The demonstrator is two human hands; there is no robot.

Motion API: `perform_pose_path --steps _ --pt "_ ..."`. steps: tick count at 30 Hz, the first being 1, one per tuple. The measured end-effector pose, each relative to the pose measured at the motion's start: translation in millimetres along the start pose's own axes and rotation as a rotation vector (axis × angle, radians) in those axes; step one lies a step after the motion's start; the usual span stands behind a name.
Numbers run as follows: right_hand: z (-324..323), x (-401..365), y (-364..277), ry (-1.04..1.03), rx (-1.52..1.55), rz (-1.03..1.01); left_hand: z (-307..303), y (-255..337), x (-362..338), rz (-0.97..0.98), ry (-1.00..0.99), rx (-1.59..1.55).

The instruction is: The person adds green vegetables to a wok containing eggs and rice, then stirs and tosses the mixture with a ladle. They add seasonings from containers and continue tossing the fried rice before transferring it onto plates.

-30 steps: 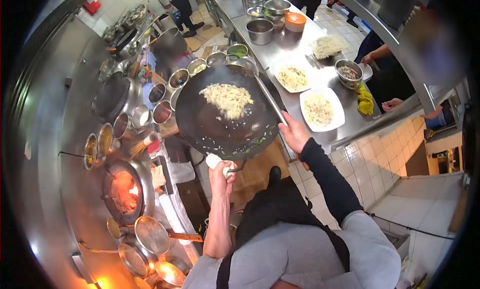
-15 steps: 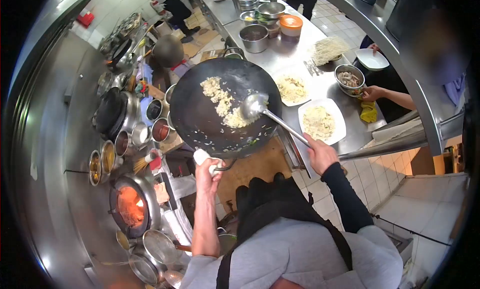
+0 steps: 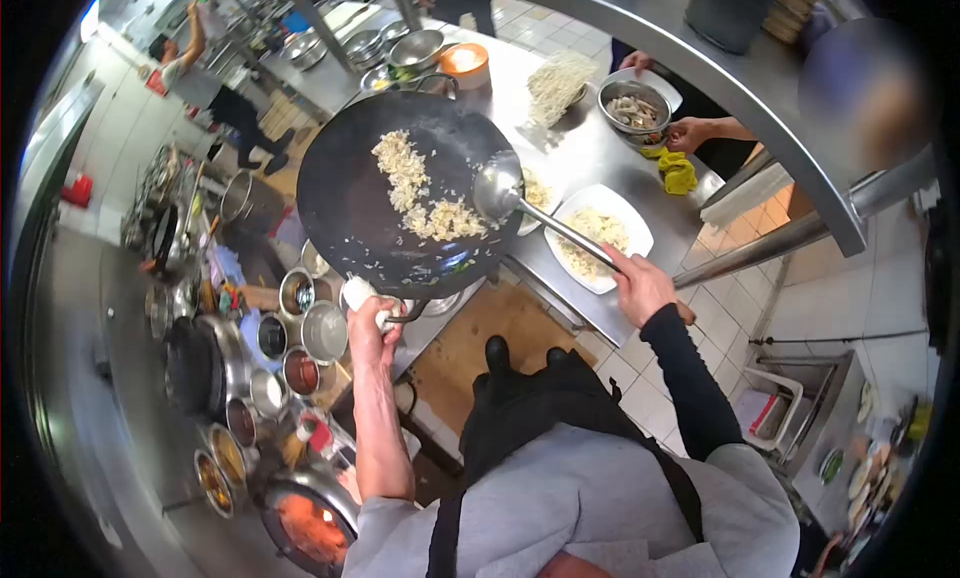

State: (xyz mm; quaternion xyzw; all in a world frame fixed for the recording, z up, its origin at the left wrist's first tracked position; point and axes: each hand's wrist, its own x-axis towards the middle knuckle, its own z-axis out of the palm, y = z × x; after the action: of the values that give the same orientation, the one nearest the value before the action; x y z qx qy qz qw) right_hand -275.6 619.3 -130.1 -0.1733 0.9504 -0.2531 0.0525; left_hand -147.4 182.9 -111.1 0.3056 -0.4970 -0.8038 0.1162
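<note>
A black wok (image 3: 340,178) hangs over the counter's edge, with fried rice (image 3: 405,178) in a curved band on its inside. My left hand (image 3: 370,323) is closed round the wok's handle, which has a white cloth (image 3: 360,292) wrapped on it. The metal ladle (image 3: 497,186) has its bowl inside the wok beside the rice, and my right hand (image 3: 642,290) grips its long handle. Below the ladle's shaft, a white square plate (image 3: 632,226) of rice lies on the counter. A second plate of rice (image 3: 537,190) is partly hidden behind the wok.
Across the steel counter (image 3: 590,163), a co-worker's hand (image 3: 692,135) is by a metal bowl of food (image 3: 636,110). Noodles (image 3: 556,86) and an orange-topped tub (image 3: 465,66) stand farther back. A lit burner (image 3: 312,526), sauce pots (image 3: 302,371) and another person (image 3: 215,88) are at the left.
The view has turned. The wok has shifted toward the counter and covers more of the second plate. The co-worker's white bowl is now behind the metal bowl.
</note>
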Motion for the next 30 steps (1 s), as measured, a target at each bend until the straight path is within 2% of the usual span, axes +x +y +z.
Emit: perform_pose_path --steps 2,3,5,8,12,15,19,20,22,25,26,27,29,30 --pt "27 21 -15 0.082 0.084 0.007 0 13 26 0.028 -0.047 0.012" --pt "40 27 -19 0.053 0.146 0.044 -3 19 35 0.036 -0.066 0.028" --pt "77 23 -10 0.216 0.225 -0.017 -3 33 55 0.04 -0.119 0.016" --pt "72 22 1 0.131 0.215 0.113 22 41 101 0.018 -0.049 -0.022" --pt "83 21 3 0.25 0.202 0.097 46 29 130 0.148 -0.054 0.037" --pt "81 29 -2 0.226 0.122 0.156 68 25 143 0.245 0.143 0.189" --pt "68 34 -32 0.262 0.062 0.22 41 51 169 0.223 0.033 0.29" --pt "70 43 -41 0.367 0.148 0.139 42 57 167 0.242 0.048 0.259" --pt "83 80 -58 0.368 0.336 0.079 32 56 175 0.213 0.033 0.201" --pt "88 156 -113 0.206 0.512 0.166 25 58 173 0.166 -0.048 0.127" --pt "104 180 -125 0.345 0.615 0.05 27 58 166 0.15 -0.067 0.11" --pt "125 206 -133 0.309 0.723 0.118 28 58 161 0.131 -0.081 0.094" --pt "143 225 -167 0.443 0.722 0.072 34 56 152 0.095 -0.132 0.083" --pt "140 219 -176 0.341 0.772 0.115 38 55 152 0.073 -0.174 0.08"
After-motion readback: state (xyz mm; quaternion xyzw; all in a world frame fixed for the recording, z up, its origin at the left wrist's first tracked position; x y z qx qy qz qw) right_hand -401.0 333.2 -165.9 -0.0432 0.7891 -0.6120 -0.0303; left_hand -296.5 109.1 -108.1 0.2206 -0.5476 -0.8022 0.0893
